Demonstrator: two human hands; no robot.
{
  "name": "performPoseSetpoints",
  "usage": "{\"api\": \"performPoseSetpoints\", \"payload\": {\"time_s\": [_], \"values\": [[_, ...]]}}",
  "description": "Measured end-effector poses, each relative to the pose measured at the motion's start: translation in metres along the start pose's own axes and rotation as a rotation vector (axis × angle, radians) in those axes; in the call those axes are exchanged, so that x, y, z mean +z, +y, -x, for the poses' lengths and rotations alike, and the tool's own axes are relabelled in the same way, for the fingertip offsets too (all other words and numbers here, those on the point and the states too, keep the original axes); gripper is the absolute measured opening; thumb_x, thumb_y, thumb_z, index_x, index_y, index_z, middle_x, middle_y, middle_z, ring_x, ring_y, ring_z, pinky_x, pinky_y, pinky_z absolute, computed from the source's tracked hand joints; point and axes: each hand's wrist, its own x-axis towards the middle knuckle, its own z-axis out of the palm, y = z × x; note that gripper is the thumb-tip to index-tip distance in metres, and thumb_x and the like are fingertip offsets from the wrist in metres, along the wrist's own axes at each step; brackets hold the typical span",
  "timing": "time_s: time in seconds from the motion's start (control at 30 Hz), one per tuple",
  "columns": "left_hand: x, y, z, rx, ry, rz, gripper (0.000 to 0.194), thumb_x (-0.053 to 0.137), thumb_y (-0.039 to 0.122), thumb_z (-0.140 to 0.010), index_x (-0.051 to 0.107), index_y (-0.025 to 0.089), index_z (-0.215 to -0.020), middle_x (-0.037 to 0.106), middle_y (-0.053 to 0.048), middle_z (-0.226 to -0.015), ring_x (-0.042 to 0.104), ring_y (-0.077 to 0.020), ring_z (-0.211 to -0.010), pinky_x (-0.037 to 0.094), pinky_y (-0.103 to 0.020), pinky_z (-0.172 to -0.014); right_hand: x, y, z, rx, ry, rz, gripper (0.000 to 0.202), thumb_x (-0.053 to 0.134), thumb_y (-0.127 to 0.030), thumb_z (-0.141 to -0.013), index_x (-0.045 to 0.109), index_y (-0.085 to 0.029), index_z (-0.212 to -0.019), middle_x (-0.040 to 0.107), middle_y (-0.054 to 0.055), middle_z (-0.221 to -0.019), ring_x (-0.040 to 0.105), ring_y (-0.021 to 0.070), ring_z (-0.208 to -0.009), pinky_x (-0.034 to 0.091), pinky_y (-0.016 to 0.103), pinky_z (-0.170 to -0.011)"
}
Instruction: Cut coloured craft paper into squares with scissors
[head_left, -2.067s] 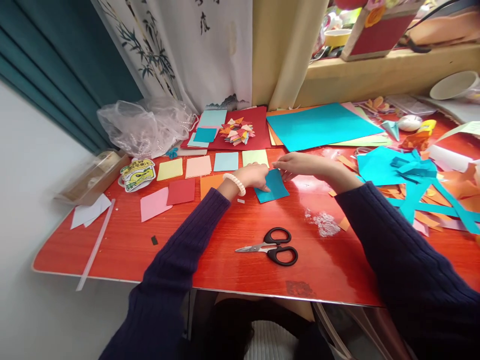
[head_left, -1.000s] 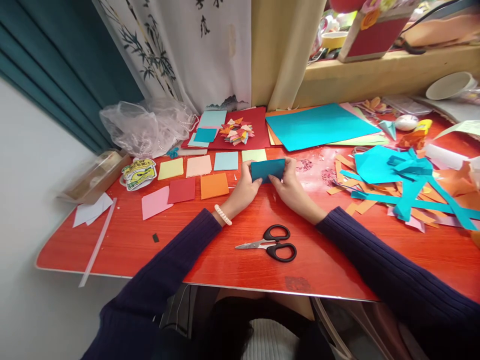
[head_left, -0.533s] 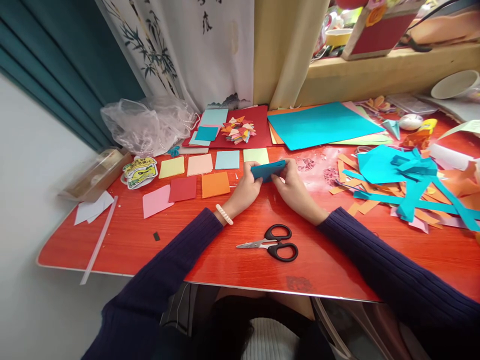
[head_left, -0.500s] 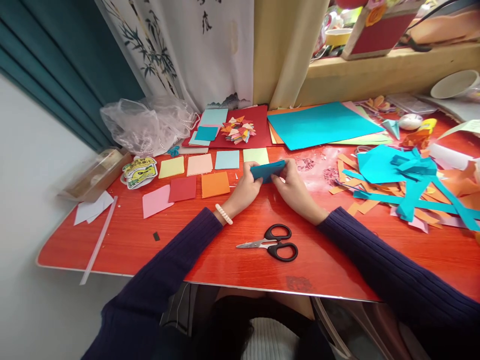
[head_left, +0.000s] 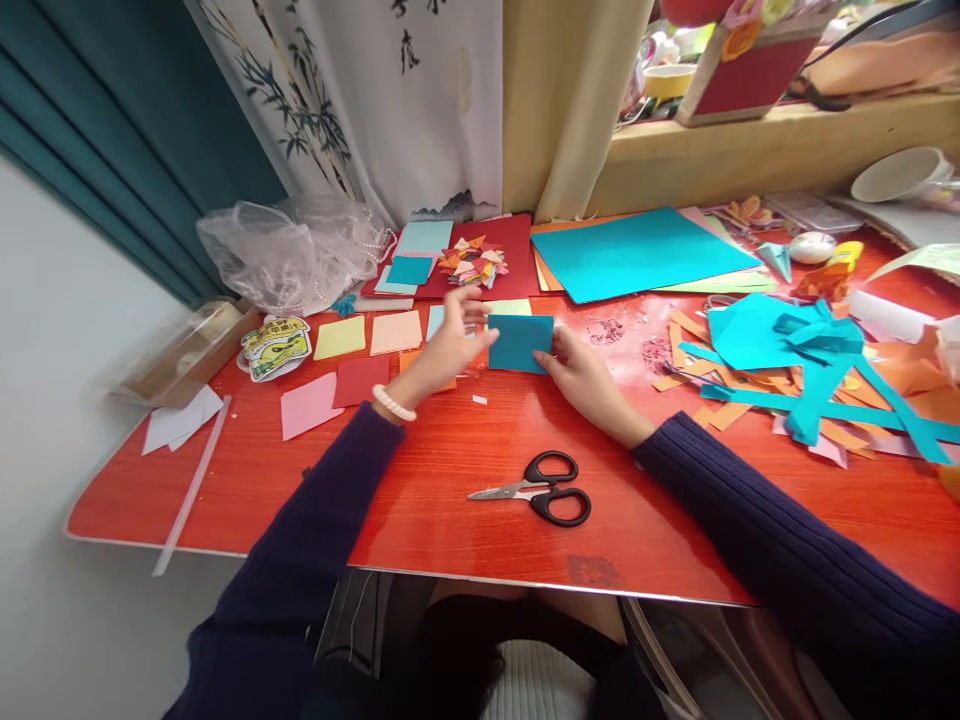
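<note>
Teal paper rectangle [head_left: 516, 343], flat, right edge in right hand [head_left: 581, 378].

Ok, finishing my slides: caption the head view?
Right hand holding teal paper, open left hand beside it, black-handled scissors on the red table.

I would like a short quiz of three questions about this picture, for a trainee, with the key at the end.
1. Which hand holds a blue square between thumb and fingers?
2. True or false: the scissors have yellow handles.
3. Fill in: the pale bracelet is on the ____ wrist.

Key:
1. The right hand.
2. False; they are black.
3. Left.
</note>
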Motion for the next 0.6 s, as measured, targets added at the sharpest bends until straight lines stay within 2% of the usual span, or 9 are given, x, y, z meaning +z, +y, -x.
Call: {"api": "performPoseSetpoints", "payload": {"time_s": [0.07, 0.13, 0.17, 0.2, 0.27, 0.33, 0.4, 0.5, 0.6], "values": [[-0.026, 0.010, 0.000, 0.027, 0.053, -0.011, 0.025, 0.052, 0.018, -0.084, 0.037, 0.021, -0.103, 0.052, -0.009, -0.108, 0.053, -0.0197, -0.109, 0.037, -0.042, -0.104, -0.004, -0.002, -0.003, 0.043, -0.045, -0.046, 0.014, 0.054, -0.022, -0.082, 0.056, -0.020, -0.096, 0.065, 0.007, -0.095, 0.060, 0.0247, -0.097, 0.050, 0.044, -0.087], [-0.053, 0.011, 0.006, 0.048, 0.095, -0.100, 0.019, 0.048, 0.028, -0.088, 0.044, 0.020, -0.104, 0.054, -0.008, -0.113, 0.053, -0.0194, -0.112, 0.038, -0.042, -0.104, -0.008, -0.006, -0.004, 0.099, -0.113, -0.091, 0.011, 0.057, -0.022, -0.080, 0.060, -0.019, -0.090, 0.066, 0.007, -0.088, 0.063, 0.0238, -0.089, 0.053, 0.043, -0.082], [-0.065, 0.008, 0.010, 0.024, 0.066, -0.179, 0.020, 0.047, 0.034, -0.089, 0.048, 0.021, -0.104, 0.055, -0.007, -0.114, 0.053, -0.0199, -0.113, 0.038, -0.042, -0.104, -0.009, -0.009, -0.005, 0.130, -0.151, -0.112, 0.009, 0.059, -0.022, -0.079, 0.062, -0.018, -0.087, 0.067, 0.007, -0.084, 0.064, 0.0231, -0.084, 0.054, 0.042, -0.078], [-0.075, 0.001, 0.014, -0.027, -0.013, -0.278, 0.024, 0.048, 0.039, -0.089, 0.051, 0.021, -0.105, 0.057, -0.007, -0.116, 0.052, -0.0205, -0.114, 0.038, -0.041, -0.104, -0.010, -0.012, -0.004, 0.161, -0.185, -0.131, 0.008, 0.060, -0.022, -0.078, 0.063, -0.017, -0.083, 0.067, 0.007, -0.081, 0.064, 0.0221, -0.079, 0.055, 0.040, -0.075], [-0.091, -0.015, 0.022, -0.122, -0.228, -0.486, 0.036, 0.053, 0.047, -0.085, 0.054, 0.023, -0.112, 0.056, -0.006, -0.124, 0.051, -0.0223, -0.117, 0.038, -0.040, -0.104, -0.011, -0.018, -0.004, 0.219, -0.226, -0.165, 0.006, 0.062, -0.021, -0.075, 0.064, -0.016, -0.078, 0.067, 0.006, -0.076, 0.063, 0.0196, -0.071, 0.055, 0.037, -0.069], [-0.097, -0.032, 0.028, -0.138, -0.390, -0.686, 0.053, 0.058, 0.054, -0.079, 0.051, 0.024, -0.122, 0.050, -0.006, -0.133, 0.045, -0.0250, -0.125, 0.035, -0.040, -0.106, -0.008, -0.023, -0.005, 0.270, -0.231, -0.194, 0.005, 0.063, -0.020, -0.073, 0.064, -0.016, -0.075, 0.066, 0.006, -0.074, 0.061, 0.0172, -0.065, 0.054, 0.035, -0.065], [-0.096, -0.042, 0.030, -0.125, -0.477, -0.856, 0.069, 0.059, 0.059, -0.074, 0.045, 0.023, -0.131, 0.045, -0.008, -0.139, 0.037, -0.0280, -0.131, 0.030, -0.043, -0.108, -0.002, -0.026, -0.009, 0.315, -0.230, -0.220, 0.004, 0.063, -0.018, -0.072, 0.064, -0.016, -0.073, 0.065, 0.006, -0.072, 0.059, 0.0155, -0.061, 0.054, 0.033, -0.062], [-0.088, -0.043, 0.031, -0.145, -0.517, -1.003, 0.082, 0.057, 0.063, -0.073, 0.036, 0.019, -0.139, 0.040, -0.012, -0.142, 0.031, -0.0312, -0.134, 0.023, -0.046, -0.110, 0.009, -0.027, -0.016, 0.362, -0.247, -0.250, 0.003, 0.062, -0.016, -0.071, 0.064, -0.016, -0.070, 0.065, 0.006, -0.072, 0.058, 0.0147, -0.060, 0.055, 0.032, -0.059], [-0.085, -0.040, 0.030, -0.167, -0.506, -1.041, 0.086, 0.056, 0.065, -0.072, 0.034, 0.018, -0.140, 0.038, -0.013, -0.143, 0.028, -0.0324, -0.135, 0.020, -0.048, -0.110, 0.015, -0.025, -0.023, 0.378, -0.254, -0.257, 0.003, 0.064, -0.016, -0.070, 0.063, -0.016, -0.067, 0.065, 0.006, -0.071, 0.058, 0.0149, -0.061, 0.055, 0.031, -0.058]]}}
